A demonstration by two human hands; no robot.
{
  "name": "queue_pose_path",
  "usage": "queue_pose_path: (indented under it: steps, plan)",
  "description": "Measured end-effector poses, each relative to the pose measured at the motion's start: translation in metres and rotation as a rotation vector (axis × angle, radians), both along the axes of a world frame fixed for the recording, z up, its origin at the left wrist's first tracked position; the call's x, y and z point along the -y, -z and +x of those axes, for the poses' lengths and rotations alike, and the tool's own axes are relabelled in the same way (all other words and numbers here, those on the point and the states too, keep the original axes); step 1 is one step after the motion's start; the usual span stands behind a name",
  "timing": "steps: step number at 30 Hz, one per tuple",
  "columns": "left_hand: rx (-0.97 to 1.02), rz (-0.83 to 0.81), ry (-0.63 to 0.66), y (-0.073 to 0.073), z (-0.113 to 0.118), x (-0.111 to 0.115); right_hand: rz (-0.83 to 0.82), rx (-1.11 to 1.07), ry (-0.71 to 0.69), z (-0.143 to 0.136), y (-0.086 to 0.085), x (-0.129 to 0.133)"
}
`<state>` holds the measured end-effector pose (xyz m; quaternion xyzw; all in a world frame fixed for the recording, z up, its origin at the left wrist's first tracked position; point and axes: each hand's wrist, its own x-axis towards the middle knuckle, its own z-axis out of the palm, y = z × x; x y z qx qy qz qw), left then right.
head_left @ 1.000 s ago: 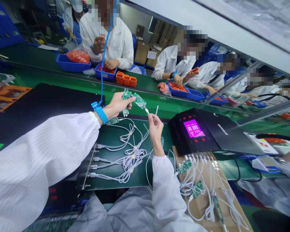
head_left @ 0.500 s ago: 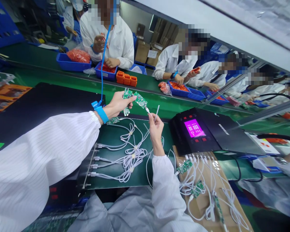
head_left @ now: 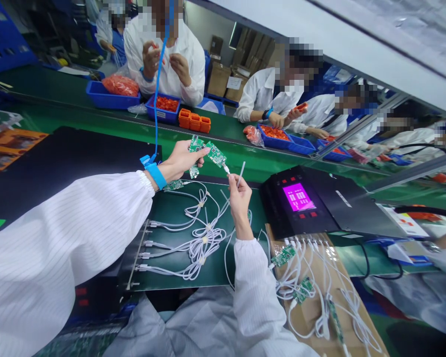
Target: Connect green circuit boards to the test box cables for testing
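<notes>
My left hand, with a blue wrist strap, is closed on green circuit boards. One circuit board is pinched between thumb and finger, pointing right and down; another circuit board shows behind the fingers. My right hand pinches a white cable plug at the lower end of the front board. The plug touches the board's edge; how deep it sits I cannot tell. A thin pale strip sticks up from the right hand's fingers. Below the hands lie bundled white cables.
A black tester with a lit pink screen stands right. Cabled circuit boards lie on cardboard in front of it. A black box is at left. Across the belt, co-workers handle orange parts by blue bins.
My hands, the boards and the plug have hardly moved. Across the belt, a co-worker at the left has raised one hand from the blue bin up towards the other.
</notes>
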<state>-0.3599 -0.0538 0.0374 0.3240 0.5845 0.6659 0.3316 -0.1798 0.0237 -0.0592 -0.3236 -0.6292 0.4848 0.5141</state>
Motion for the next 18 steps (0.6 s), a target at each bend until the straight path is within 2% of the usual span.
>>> queue_pose_path:
  steps: [7, 13, 18]
  plan:
    - [-0.018, -0.003, 0.009, 0.0, 0.0, 0.001, 0.006, 0.027, -0.002, 0.001, -0.001, -0.001]
    - [-0.21, -0.012, 0.057, 0.006, -0.005, 0.002, 0.002, 0.07, -0.045, 0.008, -0.003, -0.001]
    - [-0.274, -0.031, 0.098, 0.006, -0.005, 0.004, 0.018, 0.094, -0.025, 0.01, 0.0, 0.0]
